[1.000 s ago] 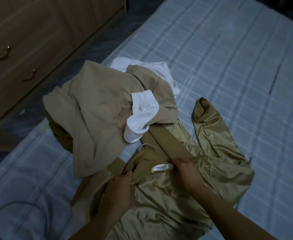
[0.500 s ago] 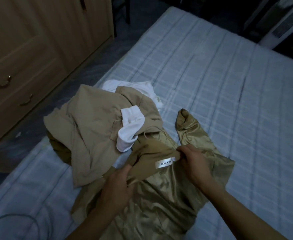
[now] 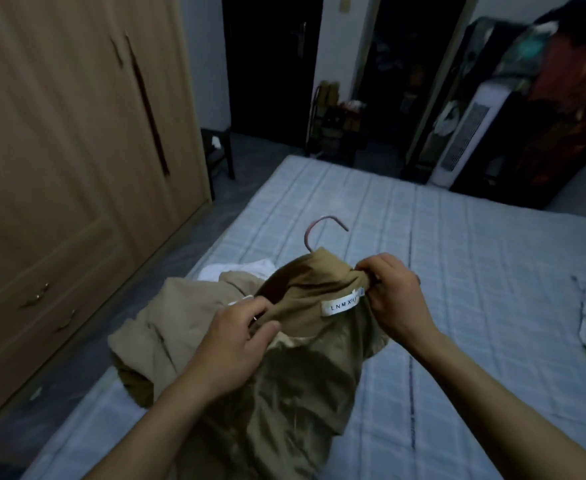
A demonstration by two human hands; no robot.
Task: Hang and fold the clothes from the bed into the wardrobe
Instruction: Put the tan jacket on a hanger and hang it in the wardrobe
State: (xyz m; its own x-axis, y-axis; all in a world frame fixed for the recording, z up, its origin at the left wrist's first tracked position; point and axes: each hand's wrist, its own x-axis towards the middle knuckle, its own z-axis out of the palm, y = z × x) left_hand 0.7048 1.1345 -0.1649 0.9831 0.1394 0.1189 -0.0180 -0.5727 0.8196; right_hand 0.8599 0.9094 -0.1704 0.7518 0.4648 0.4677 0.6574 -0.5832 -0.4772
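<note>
Head view, both hands (left hand [image 3: 231, 344], right hand [image 3: 393, 299]) gripping coat [image 3: 305, 368], label [image 3: 343, 304] "LNM XIU"

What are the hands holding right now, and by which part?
Both hands hold the tan coat at its collar: left hand by the left side, right hand pinching beside the label.

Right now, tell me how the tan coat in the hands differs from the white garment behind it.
The tan lined coat is lifted by its collar, gripped by the left hand and right hand; the white garment lies untouched on the bed. A pink hanger hook sticks out of the coat; none shows on the white garment, which is mostly hidden.
</note>
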